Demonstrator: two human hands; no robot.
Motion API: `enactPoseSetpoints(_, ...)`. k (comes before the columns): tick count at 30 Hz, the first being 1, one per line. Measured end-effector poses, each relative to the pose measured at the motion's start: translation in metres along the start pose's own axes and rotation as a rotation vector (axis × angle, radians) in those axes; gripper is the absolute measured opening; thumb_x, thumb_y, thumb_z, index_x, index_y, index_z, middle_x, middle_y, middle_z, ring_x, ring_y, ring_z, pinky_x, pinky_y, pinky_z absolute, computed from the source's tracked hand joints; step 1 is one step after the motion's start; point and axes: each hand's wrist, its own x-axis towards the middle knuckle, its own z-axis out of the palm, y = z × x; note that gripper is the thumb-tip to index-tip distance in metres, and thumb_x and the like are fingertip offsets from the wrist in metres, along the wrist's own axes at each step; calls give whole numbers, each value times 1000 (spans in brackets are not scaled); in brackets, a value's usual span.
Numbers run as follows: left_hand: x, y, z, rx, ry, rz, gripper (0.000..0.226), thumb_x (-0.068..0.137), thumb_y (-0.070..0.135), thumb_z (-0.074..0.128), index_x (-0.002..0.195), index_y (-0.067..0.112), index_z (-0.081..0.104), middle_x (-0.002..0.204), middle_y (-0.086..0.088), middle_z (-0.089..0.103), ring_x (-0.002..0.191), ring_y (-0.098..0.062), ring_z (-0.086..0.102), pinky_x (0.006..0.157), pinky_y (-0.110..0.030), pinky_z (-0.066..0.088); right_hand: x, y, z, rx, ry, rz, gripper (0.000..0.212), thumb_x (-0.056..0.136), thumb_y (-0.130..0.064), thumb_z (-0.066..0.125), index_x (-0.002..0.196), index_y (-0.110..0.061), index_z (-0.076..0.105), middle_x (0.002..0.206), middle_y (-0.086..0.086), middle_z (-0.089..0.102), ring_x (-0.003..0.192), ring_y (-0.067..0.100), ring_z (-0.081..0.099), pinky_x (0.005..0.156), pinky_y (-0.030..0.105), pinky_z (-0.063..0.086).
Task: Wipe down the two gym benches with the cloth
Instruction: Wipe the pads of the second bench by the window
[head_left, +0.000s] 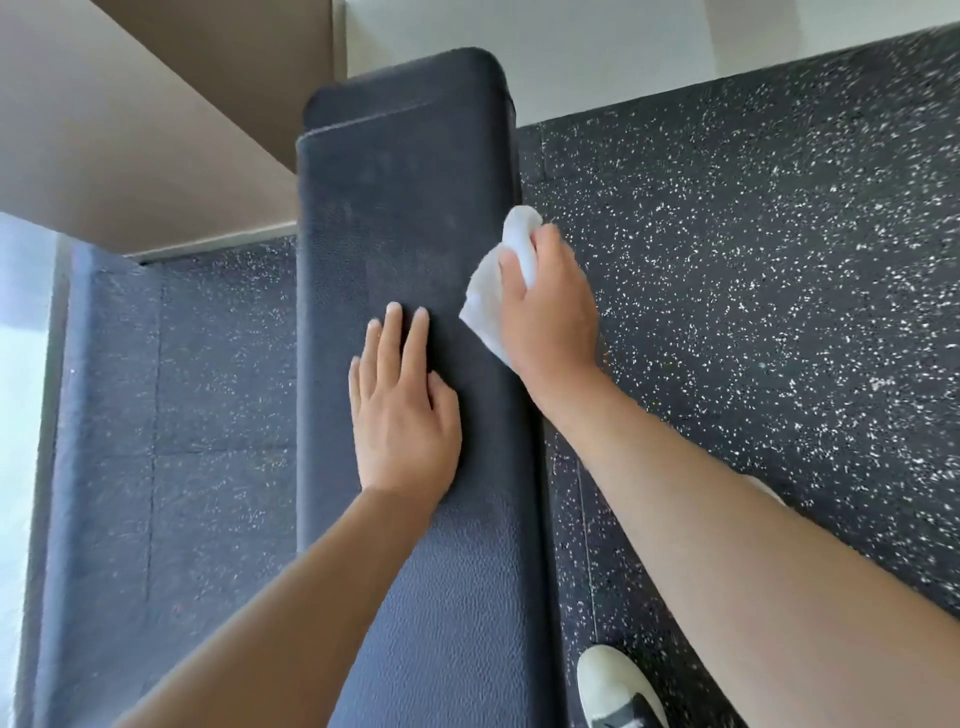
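1. A dark padded bench (410, 218) runs lengthwise away from the viewer, its far end near a white wall (571, 47).
2. The left hand (402, 410) lies flat on the top of the bench, fingers straight and slightly spread, grasping nothing.
3. The right hand (548, 306) is at the bench's right edge, fingers curled around a bunched white cloth (491, 301).
4. The cloth bulges out above the knuckles and hangs below the thumb, lying against the right side of the bench top.
5. The floor (753, 234) is black rubber with white specks, laid in tiles.
6. A white shoe (618, 686) with a dark marking stands on the floor just right of the bench's near end.
7. A beige panel (130, 130) hangs over the upper left.
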Motion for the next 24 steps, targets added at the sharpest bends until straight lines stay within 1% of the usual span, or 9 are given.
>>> enactPoseSetpoints(2, -46, -12, -3, 48, -37, 29, 65, 100, 29, 34, 165, 23, 31, 175, 2, 19, 163, -21, 12, 130, -51, 16, 16, -10, 8, 64, 25, 65, 21, 103, -34, 51, 109, -14, 53, 106, 6, 64, 98, 32, 59, 77, 42, 43)
enactPoseSetpoints(4, -70, -20, -1, 79, -34, 38, 67, 98, 29, 37, 165, 24, 32, 175, 4, 20, 163, -20, 13, 130, -52, 18, 10, -4, 8, 140, 49, 64, 17, 102, -33, 53, 100, -17, 48, 97, 4, 61, 92, 30, 56, 74, 42, 40)
enactPoseSetpoints(6, -72, -21, 2, 84, -19, 22, 69, 95, 29, 40, 164, 25, 33, 175, 4, 22, 162, -20, 15, 129, -51, 19, -18, 11, 4, 196, 45, 55, 20, 102, -34, 53, 93, -20, 42, 86, -1, 56, 82, 26, 52, 73, 44, 42)
enactPoseSetpoints(8, -70, -20, 2, 100, -19, 17, 70, 94, 29, 40, 164, 26, 32, 175, 4, 21, 162, -20, 15, 130, -50, 18, -66, 30, -3, 233, 43, 101, 24, 102, -40, 52, 89, -24, 39, 75, -9, 48, 73, 20, 47, 68, 44, 42)
enactPoseSetpoints(12, -70, -21, 4, 109, -17, 19, 72, 93, 30, 41, 164, 27, 32, 175, 5, 20, 163, -19, 14, 130, -49, 17, -160, 63, -21, 218, -15, 73, 21, 104, -50, 50, 93, -32, 45, 79, -9, 54, 75, 20, 56, 68, 46, 48)
enactPoseSetpoints(14, -69, -22, 4, 119, -20, 11, 73, 91, 30, 41, 164, 26, 33, 175, 4, 20, 163, -19, 14, 130, -48, 16, -177, 68, -23, 191, -25, 59, 18, 103, -50, 50, 96, -33, 47, 81, -9, 57, 76, 19, 58, 68, 45, 49)
enactPoseSetpoints(17, -68, -19, 4, 131, -22, 7, 75, 90, 29, 42, 164, 26, 32, 175, 4, 21, 162, -20, 15, 130, -46, 14, -161, 61, -22, 187, -42, 35, 20, 100, -46, 51, 93, -28, 47, 79, -4, 57, 72, 20, 56, 66, 43, 46)
enactPoseSetpoints(21, -68, -18, 2, 132, -27, 7, 74, 89, 29, 43, 163, 26, 33, 174, 2, 23, 162, -21, 17, 131, -44, 12, -96, 39, -14, 205, -29, -34, 19, 100, -37, 56, 91, -28, 42, 78, -5, 51, 70, 19, 48, 64, 33, 32)
enactPoseSetpoints(24, -68, -17, 2, 147, -25, 4, 75, 88, 28, 43, 162, 24, 34, 173, 0, 24, 162, -23, 18, 130, -48, 16, -23, 19, 2, 264, 27, 38, 21, 100, -39, 56, 93, -23, 44, 79, -5, 54, 73, 21, 51, 66, 40, 40)
